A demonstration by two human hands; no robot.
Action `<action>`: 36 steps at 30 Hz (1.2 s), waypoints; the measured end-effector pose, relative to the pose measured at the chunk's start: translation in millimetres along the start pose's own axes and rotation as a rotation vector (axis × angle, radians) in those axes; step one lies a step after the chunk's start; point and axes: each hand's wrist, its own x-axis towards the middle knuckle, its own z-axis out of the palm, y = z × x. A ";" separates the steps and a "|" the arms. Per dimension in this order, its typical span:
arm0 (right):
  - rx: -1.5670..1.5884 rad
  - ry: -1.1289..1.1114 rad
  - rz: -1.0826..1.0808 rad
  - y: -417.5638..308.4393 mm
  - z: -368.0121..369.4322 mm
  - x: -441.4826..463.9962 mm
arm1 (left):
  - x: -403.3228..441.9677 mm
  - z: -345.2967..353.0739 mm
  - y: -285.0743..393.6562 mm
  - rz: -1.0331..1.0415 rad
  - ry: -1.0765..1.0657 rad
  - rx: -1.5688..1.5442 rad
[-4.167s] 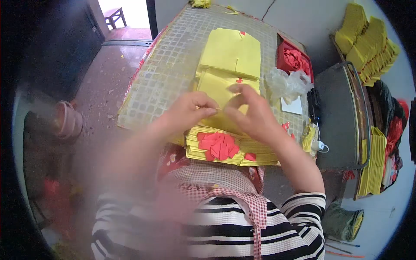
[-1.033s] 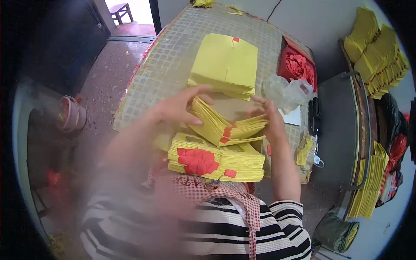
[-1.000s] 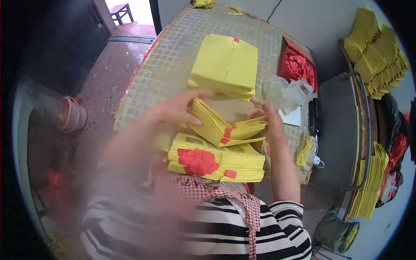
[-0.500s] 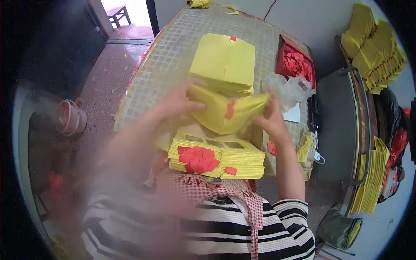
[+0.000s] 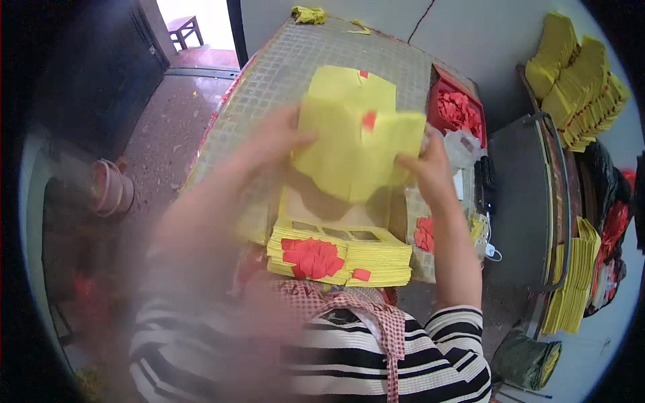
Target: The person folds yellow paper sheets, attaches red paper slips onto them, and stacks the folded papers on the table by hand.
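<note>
A yellow paper sheet (image 5: 349, 158) with a red tab on its upper edge is held up over the table between both hands. My left hand (image 5: 285, 138), blurred by motion, grips its left edge, and my right hand (image 5: 430, 168) pinches its right edge. Behind the sheet, partly covered by it, lies a yellow paper stack (image 5: 342, 79) with a red tab at its far edge. Close to my body is a thick stack of folded yellow paper (image 5: 383, 258). On that stack rest a heap of red paper slips (image 5: 312, 257) and one separate red slip (image 5: 361, 275).
A red box (image 5: 463, 111) of red slips and a clear plastic bag (image 5: 463, 149) are at the table's right. More red slips (image 5: 424, 234) lie near my right forearm. Right of the table stands a grey metal-framed cart (image 5: 524, 201); a pink bucket (image 5: 114, 188) is on the floor left.
The yellow sheet has been raised and moved away from me, opening flatter, and now overlaps the far stack. Both hands moved with it. The view has shifted slightly.
</note>
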 end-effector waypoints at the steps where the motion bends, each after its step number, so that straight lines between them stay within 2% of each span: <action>1: -0.002 0.001 -0.008 -2.1 -0.7 14.2 | 11.0 -4.2 9.0 0.058 0.034 -0.181; 2: 0.076 0.018 -0.023 -2.6 -2.1 28.5 | 22.5 -11.0 11.8 0.068 0.033 -0.179; 3: 0.154 0.034 -0.040 -2.5 -3.0 41.0 | 35.7 -17.9 10.7 0.024 0.119 -0.133; 4: 0.183 0.052 -0.004 -1.9 -2.2 50.3 | 49.6 -24.8 7.9 -0.020 0.203 -0.088; 5: 0.181 0.053 -0.012 1.7 -1.5 61.5 | 67.4 -34.2 -2.2 -0.011 0.202 -0.087; 7: 0.123 0.091 0.122 16.4 -0.8 80.6 | 95.1 -50.1 -26.4 -0.043 0.216 -0.062; 8: 0.121 0.091 0.122 28.4 -0.4 85.8 | 89.8 -42.7 -18.1 -0.042 0.216 -0.064; 10: -0.056 0.209 0.079 45.8 1.5 95.9 | 73.5 -21.7 8.5 -0.135 0.364 -0.074; 11: -0.057 0.207 0.079 45.2 2.1 93.5 | 77.0 -26.7 -3.5 -0.135 0.366 -0.076; 13: -0.002 0.212 0.344 44.6 2.4 82.2 | 86.6 -40.4 -39.5 -0.308 0.286 -0.013; 14: -0.006 0.211 0.348 52.6 -2.5 81.8 | 79.6 -39.0 -35.5 -0.312 0.287 -0.018; 16: -0.041 0.087 0.523 74.3 -16.3 83.7 | 57.3 -30.9 -21.6 -0.323 0.095 -0.252; 17: -0.046 0.085 0.527 74.6 -16.8 84.5 | 56.5 -29.0 -23.8 -0.326 0.097 -0.259; 19: -0.037 -0.070 0.575 73.6 -16.3 87.8 | 57.7 -27.5 -26.2 -0.323 -0.003 -0.474; 22: -0.002 -0.113 0.638 65.1 -12.6 88.4 | 74.8 -38.2 -44.3 -0.342 -0.109 -0.607; 26: 0.026 -0.069 0.657 48.0 7.3 91.6 | 78.9 -45.5 -42.6 -0.338 -0.042 -0.631; 28: 0.188 -0.101 0.633 49.3 22.2 102.8 | 83.2 -58.2 -39.1 -0.289 -0.051 -0.622; 31: 0.220 -0.120 0.623 54.1 53.8 126.2 | 90.6 -93.8 -49.2 -0.243 0.024 -0.663; 36: 0.291 -0.183 0.592 69.8 120.2 175.3 | 100.2 -171.7 -51.3 -0.223 0.079 -0.544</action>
